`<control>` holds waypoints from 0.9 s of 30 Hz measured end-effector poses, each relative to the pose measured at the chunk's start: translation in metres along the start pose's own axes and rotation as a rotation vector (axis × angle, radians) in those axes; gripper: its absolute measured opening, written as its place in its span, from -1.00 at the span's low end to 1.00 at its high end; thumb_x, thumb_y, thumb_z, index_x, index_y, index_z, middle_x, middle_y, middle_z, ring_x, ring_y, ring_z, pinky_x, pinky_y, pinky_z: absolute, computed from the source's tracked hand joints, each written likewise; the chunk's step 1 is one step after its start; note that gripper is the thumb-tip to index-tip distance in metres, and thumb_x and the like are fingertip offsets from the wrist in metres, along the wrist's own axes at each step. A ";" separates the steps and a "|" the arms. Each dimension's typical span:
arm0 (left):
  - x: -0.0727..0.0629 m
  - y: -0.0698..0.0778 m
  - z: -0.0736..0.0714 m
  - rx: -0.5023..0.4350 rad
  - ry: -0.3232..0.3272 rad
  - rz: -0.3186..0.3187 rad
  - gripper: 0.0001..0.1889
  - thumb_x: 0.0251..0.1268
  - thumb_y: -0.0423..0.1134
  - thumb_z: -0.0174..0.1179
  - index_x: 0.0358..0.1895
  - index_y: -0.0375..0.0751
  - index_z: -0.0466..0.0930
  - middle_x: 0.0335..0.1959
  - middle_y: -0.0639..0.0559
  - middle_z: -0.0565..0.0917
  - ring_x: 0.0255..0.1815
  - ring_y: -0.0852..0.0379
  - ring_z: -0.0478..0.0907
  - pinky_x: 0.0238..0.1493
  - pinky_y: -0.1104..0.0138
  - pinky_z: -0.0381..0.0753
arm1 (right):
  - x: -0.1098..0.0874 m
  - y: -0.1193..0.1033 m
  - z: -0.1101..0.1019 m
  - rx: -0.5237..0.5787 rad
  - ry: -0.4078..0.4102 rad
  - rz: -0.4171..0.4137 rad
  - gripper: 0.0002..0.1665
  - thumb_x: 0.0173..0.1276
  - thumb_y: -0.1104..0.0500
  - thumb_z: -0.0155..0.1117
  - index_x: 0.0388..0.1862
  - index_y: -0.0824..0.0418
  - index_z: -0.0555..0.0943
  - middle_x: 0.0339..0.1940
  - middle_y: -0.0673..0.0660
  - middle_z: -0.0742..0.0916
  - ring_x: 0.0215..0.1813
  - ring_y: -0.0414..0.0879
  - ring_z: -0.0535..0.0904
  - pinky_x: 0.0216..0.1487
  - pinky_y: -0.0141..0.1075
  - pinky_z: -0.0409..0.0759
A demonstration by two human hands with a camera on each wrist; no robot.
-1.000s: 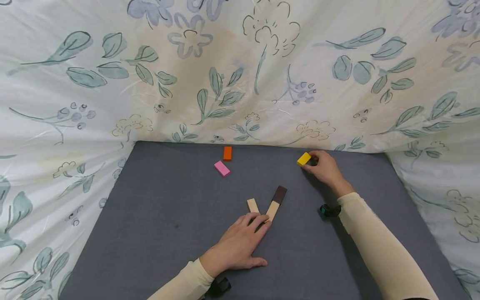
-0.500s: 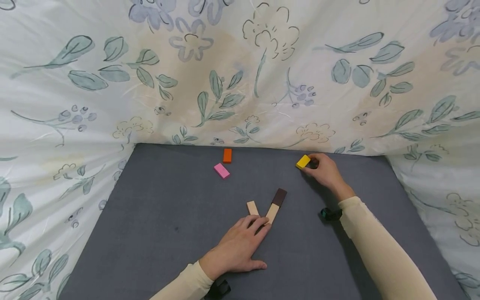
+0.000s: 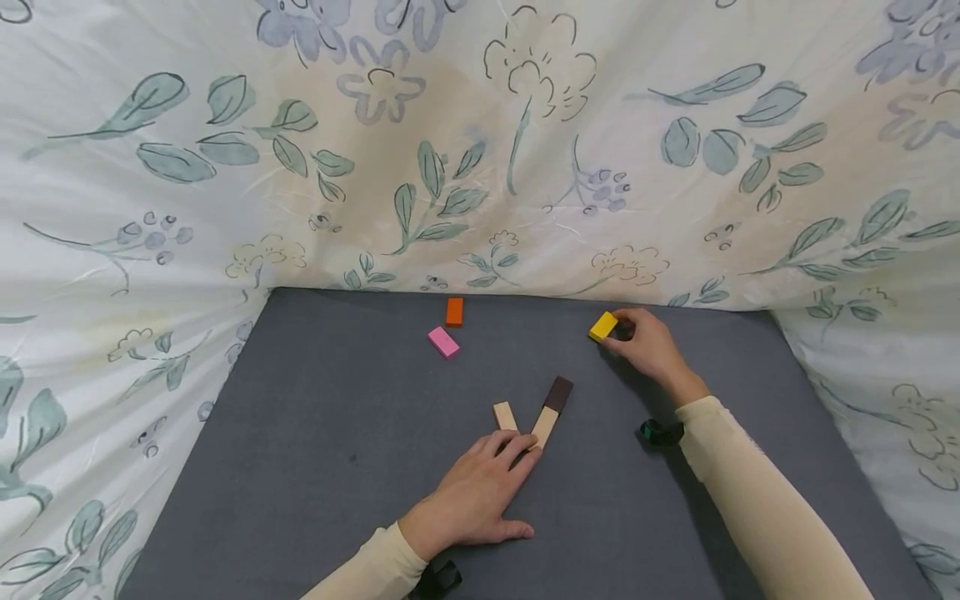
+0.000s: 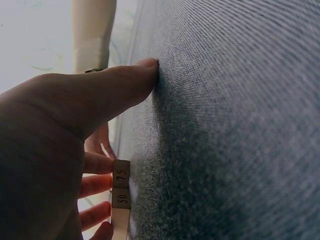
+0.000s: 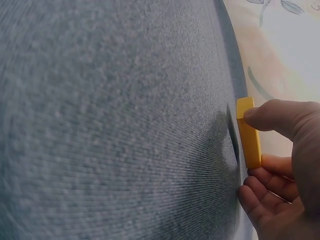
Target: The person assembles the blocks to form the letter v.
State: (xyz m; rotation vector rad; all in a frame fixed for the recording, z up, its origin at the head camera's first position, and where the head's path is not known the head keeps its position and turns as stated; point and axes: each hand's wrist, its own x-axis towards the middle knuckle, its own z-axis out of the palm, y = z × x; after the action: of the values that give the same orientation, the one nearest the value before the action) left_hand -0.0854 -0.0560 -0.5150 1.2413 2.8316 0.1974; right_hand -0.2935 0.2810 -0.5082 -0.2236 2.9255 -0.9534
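In the head view my left hand point(image 3: 472, 496) lies with its fingers spread, fingertips resting on pale wooden blocks and thumb out to the side. One pale block point(image 3: 506, 416) and another pale block point(image 3: 546, 427) poke out beyond the fingers in a V shape; a dark brown block point(image 3: 558, 394) continues the right arm of the V. In the left wrist view, block ends marked 75 point(image 4: 121, 173) and 50 point(image 4: 121, 198) meet the fingertips. My right hand point(image 3: 651, 348) pinches a yellow block point(image 5: 249, 135) by its two ends, slightly off the cloth.
An orange block point(image 3: 454, 312) and a pink block point(image 3: 444, 342) lie apart from the others near the back of the dark grey cloth surface point(image 3: 337, 492). Floral fabric point(image 3: 450, 150) hangs along the back and both sides.
My right hand has shifted slightly left and toward me with the yellow block. My left hand and the other blocks stay where they are.
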 end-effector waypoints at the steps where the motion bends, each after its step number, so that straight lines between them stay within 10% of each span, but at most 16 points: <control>1: 0.000 0.000 0.000 0.000 0.000 0.000 0.07 0.21 0.53 0.39 0.65 -0.06 0.38 0.61 0.05 0.32 0.56 0.02 0.26 0.53 0.10 0.39 | -0.001 0.000 0.000 0.002 -0.001 -0.003 -0.27 0.52 0.10 0.49 0.52 0.40 0.50 0.35 0.42 0.56 0.27 0.35 0.58 0.26 0.26 0.57; 27: 0.001 0.002 -0.001 0.010 0.008 -0.007 0.08 0.20 0.54 0.39 0.65 -0.06 0.38 0.60 0.06 0.33 0.56 0.02 0.27 0.53 0.11 0.39 | -0.013 -0.015 0.003 -0.013 0.011 -0.053 -0.24 0.47 0.11 0.52 0.52 0.40 0.49 0.40 0.42 0.55 0.27 0.36 0.57 0.27 0.27 0.57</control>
State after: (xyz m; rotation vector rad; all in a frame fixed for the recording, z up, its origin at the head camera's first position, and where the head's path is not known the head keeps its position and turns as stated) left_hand -0.0845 -0.0537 -0.5141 1.2352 2.8465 0.1885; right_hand -0.2786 0.2694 -0.5015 -0.2992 2.9500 -0.9458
